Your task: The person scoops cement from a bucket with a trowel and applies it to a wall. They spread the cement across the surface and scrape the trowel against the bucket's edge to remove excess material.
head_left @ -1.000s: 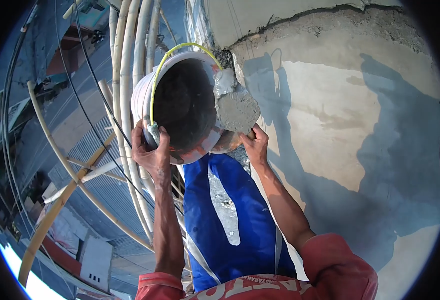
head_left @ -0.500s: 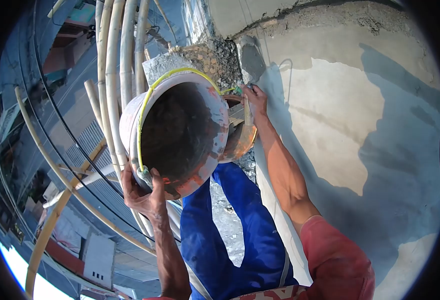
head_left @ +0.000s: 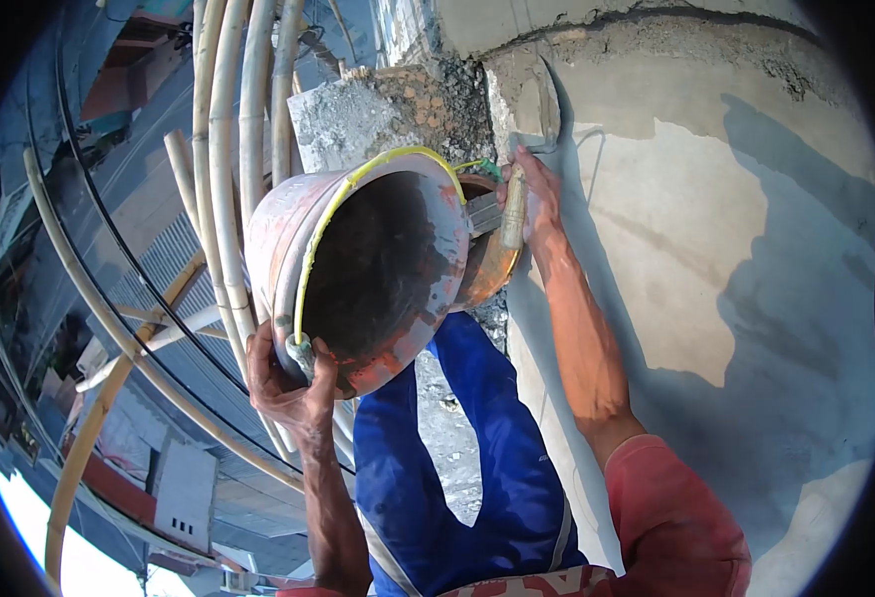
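Observation:
A whitish bucket (head_left: 303, 219), smeared with grey and orange, is tilted with its dark mouth facing me. Its yellow handle (head_left: 333, 219) arcs over the rim. My left hand (head_left: 293, 388) grips the bucket's lower left edge, thumb near the handle's end fitting. At the far side, my right hand (head_left: 539, 194) is closed around a trowel (head_left: 513, 209); its wooden grip points down and its metal blade lies against the wall side. Green wire on the bucket's handle end is close to those fingers. Behind the bucket sits a second, orange-stained container (head_left: 492, 264), partly hidden.
A plastered wall (head_left: 656, 269) with damp and dry patches rises on the right. Rough concrete (head_left: 388, 119) stands beyond the bucket. Bamboo poles (head_left: 223, 149) and black cables (head_left: 109, 229) run along the left, high above roofs and a street.
The bucket has shifted slightly right and down and turned a little. My right hand has moved right with the trowel, whose blade now shows more clearly. My left hand keeps its grip.

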The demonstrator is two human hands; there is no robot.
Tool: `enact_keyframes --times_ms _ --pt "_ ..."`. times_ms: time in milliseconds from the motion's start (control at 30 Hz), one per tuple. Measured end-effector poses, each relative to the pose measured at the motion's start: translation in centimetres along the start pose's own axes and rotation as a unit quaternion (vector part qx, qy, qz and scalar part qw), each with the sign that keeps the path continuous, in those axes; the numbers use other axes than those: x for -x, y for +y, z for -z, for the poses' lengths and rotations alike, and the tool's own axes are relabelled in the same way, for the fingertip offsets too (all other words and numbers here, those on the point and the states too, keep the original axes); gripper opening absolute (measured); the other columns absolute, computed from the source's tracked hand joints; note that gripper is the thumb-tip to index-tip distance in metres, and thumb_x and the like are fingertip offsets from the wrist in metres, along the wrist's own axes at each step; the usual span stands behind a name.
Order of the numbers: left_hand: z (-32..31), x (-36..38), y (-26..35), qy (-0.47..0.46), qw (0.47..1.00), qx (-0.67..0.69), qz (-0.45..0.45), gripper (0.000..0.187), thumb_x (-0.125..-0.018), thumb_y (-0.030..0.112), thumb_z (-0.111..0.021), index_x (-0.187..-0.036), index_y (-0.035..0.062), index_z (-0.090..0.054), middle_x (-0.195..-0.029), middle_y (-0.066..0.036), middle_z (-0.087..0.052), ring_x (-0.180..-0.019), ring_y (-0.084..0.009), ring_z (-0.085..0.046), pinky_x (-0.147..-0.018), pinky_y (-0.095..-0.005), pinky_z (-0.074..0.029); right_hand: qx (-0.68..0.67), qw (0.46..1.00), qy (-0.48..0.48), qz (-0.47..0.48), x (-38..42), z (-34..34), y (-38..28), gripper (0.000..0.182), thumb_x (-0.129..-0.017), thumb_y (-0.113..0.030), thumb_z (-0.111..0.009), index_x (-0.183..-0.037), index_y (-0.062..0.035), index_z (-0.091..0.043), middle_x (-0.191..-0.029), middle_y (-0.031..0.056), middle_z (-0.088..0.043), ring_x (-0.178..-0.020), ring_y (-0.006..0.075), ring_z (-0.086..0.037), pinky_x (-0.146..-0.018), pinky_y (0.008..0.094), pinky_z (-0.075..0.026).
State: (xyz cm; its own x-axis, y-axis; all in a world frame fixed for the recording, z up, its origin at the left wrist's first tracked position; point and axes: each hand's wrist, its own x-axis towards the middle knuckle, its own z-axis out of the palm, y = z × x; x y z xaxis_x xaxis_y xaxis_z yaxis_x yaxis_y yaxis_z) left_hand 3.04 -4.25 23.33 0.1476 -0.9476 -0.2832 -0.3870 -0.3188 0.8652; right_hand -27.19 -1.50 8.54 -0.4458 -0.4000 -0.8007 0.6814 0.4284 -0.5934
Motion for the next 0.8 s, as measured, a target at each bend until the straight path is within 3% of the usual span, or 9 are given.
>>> enact_keyframes --times_ms 67,200,400,600,733,800 --pt "0.1 0.2 0.0 -0.015 0.999 -0.035 -0.008 0.041 -0.066 0.002 -0.071 -0.104 -0.0057 -0.058 -0.086 -0.005 -0.053 -0.079 -0.0135 -0.053 -0.072 -0.0254 -0.044 0.050 0.996 0.021 0.064 1.0 -0.4 1.2 0.029 -0.090 -0.032 -0.060 -0.082 -0.0051 -0.052 -0.064 0.0028 -0.051 -0.040 0.0141 -0.050 -0.036 0.0268 -0.039" --pt "-0.3 0.2 -0.4 -0.001 0.999 -0.037 -0.024 0.040 -0.065 0.004 -0.071 -0.103 -0.0055 -0.059 -0.086 -0.005 -0.053 -0.076 -0.0138 -0.052 -0.069 -0.0254 -0.043 0.132 0.991 -0.017 0.023 -0.1 -0.3 1.3 0.032 -0.091 -0.034 -0.056 -0.079 -0.0055 -0.050 -0.063 0.0023 -0.050 -0.040 0.0139 -0.051 -0.035 0.0274 -0.040" --pt "-0.4 -0.1 -0.9 0.013 1.000 -0.015 0.020 0.043 -0.067 0.005 -0.071 -0.106 -0.0062 -0.058 -0.092 -0.006 -0.055 -0.083 -0.0149 -0.054 -0.077 -0.0264 -0.044 0.106 0.993 -0.042 0.030 -3.6 0.6 -1.7 0.030 -0.088 -0.034 -0.060 -0.082 -0.0050 -0.052 -0.064 0.0029 -0.051 -0.043 0.0141 -0.052 -0.037 0.0290 -0.042" --pt "-0.7 -0.5 -0.7 0.008 0.999 -0.034 0.023 0.040 -0.068 0.004 -0.071 -0.105 -0.0049 -0.058 -0.090 -0.005 -0.055 -0.081 -0.0130 -0.053 -0.074 -0.0252 -0.044 0.087 0.994 0.008 0.060 1.3 0.3 -2.7 0.027 -0.088 -0.032 -0.060 -0.085 -0.0074 -0.052 -0.063 0.0024 -0.052 -0.042 0.0147 -0.051 -0.036 0.0269 -0.039" --pt "-0.7 -0.3 -0.8 0.011 1.000 -0.025 0.012 0.039 -0.068 0.003 -0.070 -0.104 -0.0046 -0.058 -0.087 -0.004 -0.052 -0.077 -0.0116 -0.052 -0.070 -0.0235 -0.043 0.153 0.985 0.033 0.074 3.3 1.0 -2.1 0.029 -0.093 -0.032 -0.054 -0.084 -0.0052 -0.051 -0.062 0.0022 -0.049 -0.042 0.0116 -0.050 -0.037 0.0251 -0.038" --pt "-0.8 -0.5 -0.7 0.012 1.000 -0.024 0.015 0.038 -0.068 0.002 -0.070 -0.104 -0.0047 -0.058 -0.085 -0.004 -0.051 -0.076 -0.0113 -0.051 -0.069 -0.0232 -0.043 0.314 0.943 0.016 0.107 2.6 2.0 -1.2 0.030 -0.092 -0.033 -0.056 -0.088 -0.0030 -0.052 -0.063 0.0058 -0.049 -0.052 0.0166 -0.056 -0.046 0.0310 -0.044"
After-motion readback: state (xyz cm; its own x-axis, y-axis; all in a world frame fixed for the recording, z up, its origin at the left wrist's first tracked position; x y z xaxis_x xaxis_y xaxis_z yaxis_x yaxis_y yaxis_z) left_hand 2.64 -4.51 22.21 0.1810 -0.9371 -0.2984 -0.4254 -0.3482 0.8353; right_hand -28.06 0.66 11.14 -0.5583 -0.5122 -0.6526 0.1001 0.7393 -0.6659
